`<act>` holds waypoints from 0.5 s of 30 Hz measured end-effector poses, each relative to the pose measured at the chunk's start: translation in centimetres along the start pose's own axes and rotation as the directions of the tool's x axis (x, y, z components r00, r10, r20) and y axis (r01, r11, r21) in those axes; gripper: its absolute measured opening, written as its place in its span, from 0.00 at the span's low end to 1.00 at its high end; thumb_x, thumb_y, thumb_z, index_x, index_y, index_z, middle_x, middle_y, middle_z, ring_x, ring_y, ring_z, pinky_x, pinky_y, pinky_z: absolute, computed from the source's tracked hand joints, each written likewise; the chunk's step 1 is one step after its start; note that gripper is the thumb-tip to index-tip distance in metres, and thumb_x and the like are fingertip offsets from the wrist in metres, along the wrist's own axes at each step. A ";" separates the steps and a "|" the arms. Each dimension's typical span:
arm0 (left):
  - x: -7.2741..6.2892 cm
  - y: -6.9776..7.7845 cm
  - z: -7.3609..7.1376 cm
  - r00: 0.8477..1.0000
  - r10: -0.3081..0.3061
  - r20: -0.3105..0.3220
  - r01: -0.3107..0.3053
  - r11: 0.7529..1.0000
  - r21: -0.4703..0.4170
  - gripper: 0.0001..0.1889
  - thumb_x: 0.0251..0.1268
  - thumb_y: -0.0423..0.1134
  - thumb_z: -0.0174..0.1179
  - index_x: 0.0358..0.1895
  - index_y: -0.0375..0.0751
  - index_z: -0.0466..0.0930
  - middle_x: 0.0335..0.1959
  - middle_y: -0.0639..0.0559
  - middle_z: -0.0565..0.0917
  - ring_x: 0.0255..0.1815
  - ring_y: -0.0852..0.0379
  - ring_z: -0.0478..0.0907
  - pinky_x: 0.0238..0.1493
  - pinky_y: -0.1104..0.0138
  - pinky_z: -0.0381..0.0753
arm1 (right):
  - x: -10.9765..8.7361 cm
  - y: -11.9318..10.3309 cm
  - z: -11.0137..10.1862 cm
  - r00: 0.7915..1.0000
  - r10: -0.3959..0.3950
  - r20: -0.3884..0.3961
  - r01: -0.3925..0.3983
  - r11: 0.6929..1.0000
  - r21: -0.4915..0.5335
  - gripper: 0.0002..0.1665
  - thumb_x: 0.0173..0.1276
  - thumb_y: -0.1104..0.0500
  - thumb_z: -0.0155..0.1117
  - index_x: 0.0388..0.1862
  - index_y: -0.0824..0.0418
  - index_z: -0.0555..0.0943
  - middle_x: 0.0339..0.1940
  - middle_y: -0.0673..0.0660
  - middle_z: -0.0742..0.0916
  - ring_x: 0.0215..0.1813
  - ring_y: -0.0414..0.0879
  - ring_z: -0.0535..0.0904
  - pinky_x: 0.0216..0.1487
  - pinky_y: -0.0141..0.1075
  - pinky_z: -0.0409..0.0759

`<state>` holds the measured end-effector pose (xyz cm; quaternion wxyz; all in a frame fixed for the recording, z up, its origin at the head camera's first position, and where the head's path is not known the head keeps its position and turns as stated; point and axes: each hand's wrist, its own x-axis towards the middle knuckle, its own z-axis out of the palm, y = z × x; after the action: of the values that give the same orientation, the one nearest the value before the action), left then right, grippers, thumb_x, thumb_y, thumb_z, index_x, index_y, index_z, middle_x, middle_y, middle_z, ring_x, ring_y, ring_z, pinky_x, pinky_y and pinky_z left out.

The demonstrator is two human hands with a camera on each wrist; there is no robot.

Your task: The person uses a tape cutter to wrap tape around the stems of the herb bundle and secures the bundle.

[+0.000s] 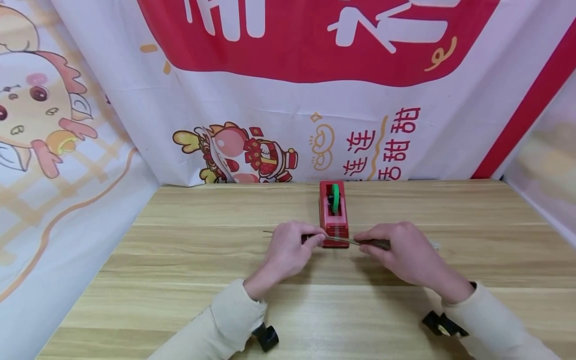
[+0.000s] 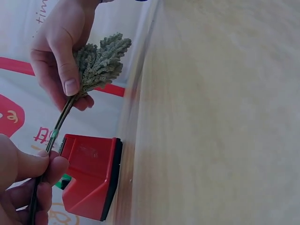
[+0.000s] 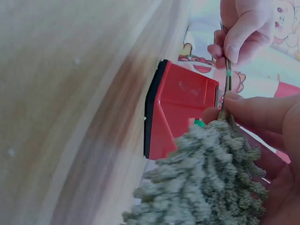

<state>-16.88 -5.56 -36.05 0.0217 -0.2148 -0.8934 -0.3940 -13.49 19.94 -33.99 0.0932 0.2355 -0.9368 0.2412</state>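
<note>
Both hands hold a bunch of grey-green, fluffy-headed sprigs (image 3: 201,178) level above the table. My left hand (image 1: 288,250) pinches the long thin stems (image 2: 61,119), whose ends stick out to its left. With thumb and fingers, my right hand (image 1: 407,255) grips the stems just below the heads. Between the hands, a band of green tape (image 2: 55,133) circles the stems. Just behind them stands a red tape dispenser (image 1: 335,221) with a green tape roll (image 1: 335,197), its front end partly covered by the stems in the head view.
The wooden table (image 1: 202,280) runs back to a white printed cloth (image 1: 270,95) hanging at its rear edge. More printed cloth (image 1: 103,165) hangs on the left side. Black wrist mounts (image 1: 266,337) sit under both sleeves.
</note>
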 end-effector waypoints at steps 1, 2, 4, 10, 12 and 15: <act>0.0 0.0 -0.1 1.000 0.006 -0.003 -0.006 1.000 0.002 0.08 0.76 0.40 0.66 0.48 0.46 0.94 0.46 0.53 0.95 0.32 0.68 0.80 0.45 0.67 0.80 | 0.1 0.0 -0.1 1.000 0.020 0.010 -0.020 1.000 0.024 0.11 0.69 0.59 0.76 0.50 0.52 0.93 0.44 0.51 0.95 0.30 0.34 0.82 0.30 0.31 0.80; 0.1 0.1 -0.2 1.000 0.010 -0.002 -0.010 1.000 0.002 0.08 0.76 0.40 0.66 0.48 0.46 0.94 0.45 0.53 0.95 0.31 0.67 0.79 0.42 0.67 0.79 | 0.2 -0.1 -0.2 0.999 0.033 0.017 -0.034 0.999 0.036 0.11 0.69 0.59 0.76 0.49 0.52 0.93 0.44 0.52 0.95 0.30 0.33 0.80 0.29 0.30 0.78; 0.2 0.1 -0.4 1.000 0.012 0.015 -0.013 1.000 0.005 0.09 0.76 0.41 0.65 0.48 0.46 0.94 0.43 0.53 0.95 0.25 0.66 0.75 0.37 0.69 0.76 | 0.4 -0.2 -0.4 0.999 0.046 0.023 -0.047 0.998 0.036 0.10 0.69 0.59 0.77 0.48 0.50 0.94 0.44 0.51 0.95 0.30 0.33 0.81 0.30 0.31 0.78; 1.1 0.6 -1.1 0.982 -0.046 0.186 0.032 0.996 0.080 0.14 0.82 0.46 0.58 0.41 0.49 0.93 0.28 0.56 0.90 0.21 0.62 0.70 0.34 0.68 0.70 | 1.3 -0.3 -0.7 1.000 0.008 0.030 -0.008 1.000 -0.026 0.09 0.65 0.61 0.79 0.43 0.49 0.95 0.41 0.47 0.95 0.42 0.43 0.92 0.47 0.47 0.90; 1.4 0.7 -1.0 0.969 -0.064 0.237 0.044 0.995 0.089 0.16 0.83 0.46 0.57 0.39 0.47 0.92 0.26 0.54 0.89 0.21 0.61 0.72 0.34 0.67 0.69 | 1.6 -0.2 -0.9 0.999 -0.006 0.040 0.008 0.999 -0.035 0.09 0.64 0.62 0.80 0.42 0.51 0.95 0.40 0.47 0.95 0.44 0.46 0.93 0.49 0.50 0.90; 1.5 0.8 -0.8 0.967 -0.060 0.249 0.042 0.996 0.075 0.15 0.82 0.44 0.59 0.37 0.46 0.92 0.27 0.54 0.90 0.22 0.62 0.73 0.34 0.67 0.69 | 1.8 -0.3 -1.3 0.997 -0.005 0.076 0.009 0.999 -0.049 0.09 0.64 0.62 0.80 0.42 0.51 0.94 0.40 0.48 0.95 0.45 0.47 0.93 0.51 0.52 0.89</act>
<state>-18.04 -5.08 -34.66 -0.0941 -0.2388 -0.9073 -0.3331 -14.87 19.66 -32.18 0.0641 0.2455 -0.9445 0.2087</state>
